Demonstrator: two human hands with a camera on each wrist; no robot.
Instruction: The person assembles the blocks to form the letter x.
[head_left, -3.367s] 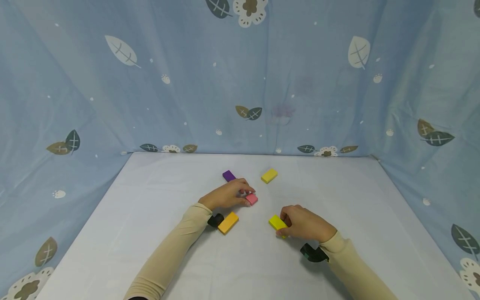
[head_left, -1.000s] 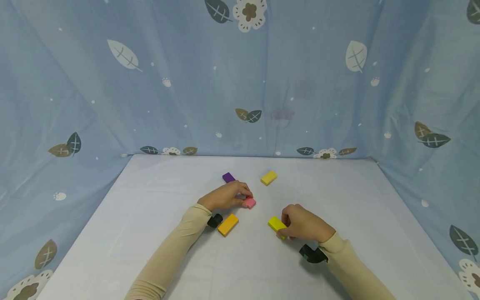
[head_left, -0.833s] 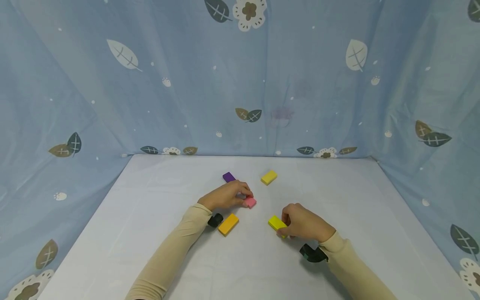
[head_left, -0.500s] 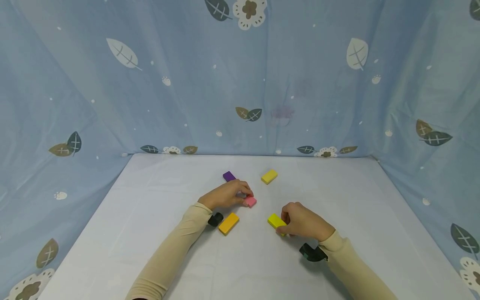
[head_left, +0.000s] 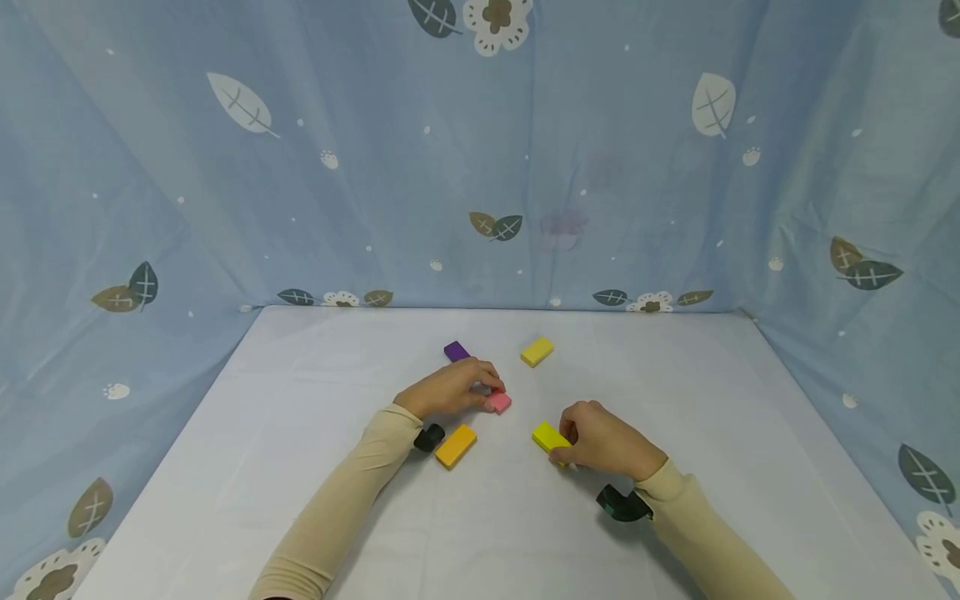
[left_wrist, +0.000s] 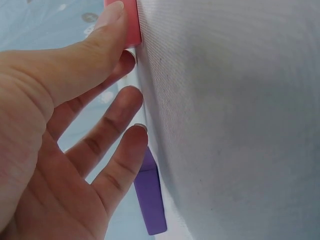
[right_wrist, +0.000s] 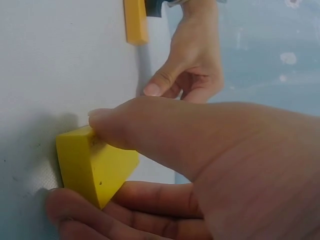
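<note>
My left hand (head_left: 452, 388) pinches a small pink block (head_left: 499, 402) between thumb and fingertips near the middle of the white table. In the left wrist view the thumb (left_wrist: 100, 42) lies against the pink block (left_wrist: 131, 25), with the other fingers spread below it. A purple block (head_left: 456, 351) lies just beyond this hand, partly hidden by it. Closer to the front right, my right hand (head_left: 611, 440) grips a bright yellow block (head_left: 547, 435) by its near end. The right wrist view has that yellow block (right_wrist: 82, 160) tilted between thumb and fingers.
An orange block (head_left: 456, 447) lies beside the left wrist's black camera (head_left: 430, 438). Farther back is a paler yellow block (head_left: 537, 352). A blue patterned curtain (head_left: 375, 167) stands behind and along both sides of the white table (head_left: 330, 342).
My right hand has shifted slightly left and away with the bright yellow block. Over the longer span, the pink block has turned a little and come slightly nearer in my left hand.
</note>
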